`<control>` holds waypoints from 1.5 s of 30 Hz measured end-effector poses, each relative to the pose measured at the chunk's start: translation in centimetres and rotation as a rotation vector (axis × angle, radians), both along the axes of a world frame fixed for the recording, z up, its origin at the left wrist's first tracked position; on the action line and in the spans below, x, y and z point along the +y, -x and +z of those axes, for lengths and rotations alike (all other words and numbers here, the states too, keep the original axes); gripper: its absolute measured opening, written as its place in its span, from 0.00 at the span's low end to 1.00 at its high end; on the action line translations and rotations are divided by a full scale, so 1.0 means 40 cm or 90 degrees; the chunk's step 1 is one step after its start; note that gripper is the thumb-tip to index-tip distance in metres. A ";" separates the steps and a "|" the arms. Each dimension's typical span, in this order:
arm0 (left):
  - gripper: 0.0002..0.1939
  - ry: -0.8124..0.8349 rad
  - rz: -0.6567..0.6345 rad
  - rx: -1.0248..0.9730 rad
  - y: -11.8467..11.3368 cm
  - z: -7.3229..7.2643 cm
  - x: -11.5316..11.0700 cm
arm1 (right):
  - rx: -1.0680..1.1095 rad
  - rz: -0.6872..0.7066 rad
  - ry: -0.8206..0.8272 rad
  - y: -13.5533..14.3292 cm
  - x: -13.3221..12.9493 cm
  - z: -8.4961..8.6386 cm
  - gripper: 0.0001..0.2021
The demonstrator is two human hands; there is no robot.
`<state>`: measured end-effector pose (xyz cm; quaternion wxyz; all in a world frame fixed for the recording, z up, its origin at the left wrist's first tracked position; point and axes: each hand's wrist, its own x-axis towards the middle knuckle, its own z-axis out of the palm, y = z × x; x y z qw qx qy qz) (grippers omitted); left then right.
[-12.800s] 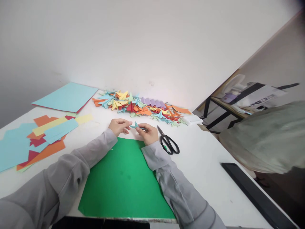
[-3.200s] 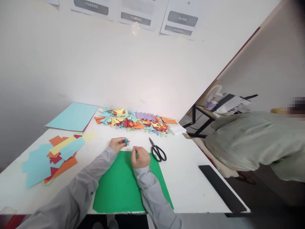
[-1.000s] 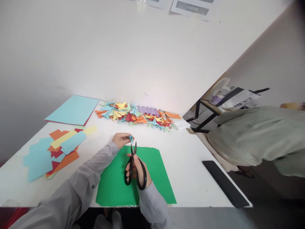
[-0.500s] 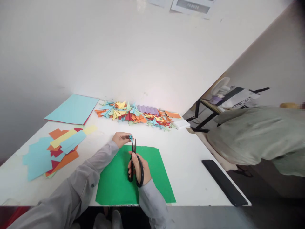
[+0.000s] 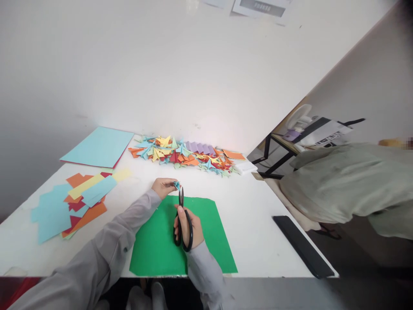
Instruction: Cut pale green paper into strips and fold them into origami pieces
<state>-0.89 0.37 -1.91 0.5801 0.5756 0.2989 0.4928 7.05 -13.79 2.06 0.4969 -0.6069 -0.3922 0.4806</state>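
Note:
Between the fingertips of my left hand [image 5: 162, 187] is a small piece of folded blue paper [image 5: 177, 185], raised above the far edge of a green sheet [image 5: 155, 254]. My right hand [image 5: 192, 228] grips a pair of black-handled scissors [image 5: 181, 198] by its loops, blades pointing away from me. The blade tips meet the lower edge of the folded paper, and the blades look nearly closed. Whether they are cutting into it is too small to tell.
Folded colored paper pieces [image 5: 180, 157] are heaped along the wall. Cut paper strips and sheets [image 5: 58, 211] lie at left, before a stack of blue sheets [image 5: 98, 146]. A black flat case [image 5: 303, 245] lies near the right table edge. A person in a grey-green top [image 5: 348, 185] is at right.
The scissor blades have come closer together, and the right hand's fingers have closed the loops slightly. The left hand stays almost in place with the folded paper.

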 end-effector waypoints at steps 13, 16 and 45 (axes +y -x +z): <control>0.14 -0.038 0.004 0.020 0.006 0.005 0.004 | -0.007 0.003 0.006 0.003 0.000 0.008 0.27; 0.14 -0.041 0.006 0.019 0.005 0.004 0.005 | -0.014 0.006 -0.001 0.002 0.001 0.003 0.26; 0.14 -0.091 0.048 0.042 0.010 0.016 0.000 | -0.048 0.002 -0.015 0.001 0.004 -0.006 0.24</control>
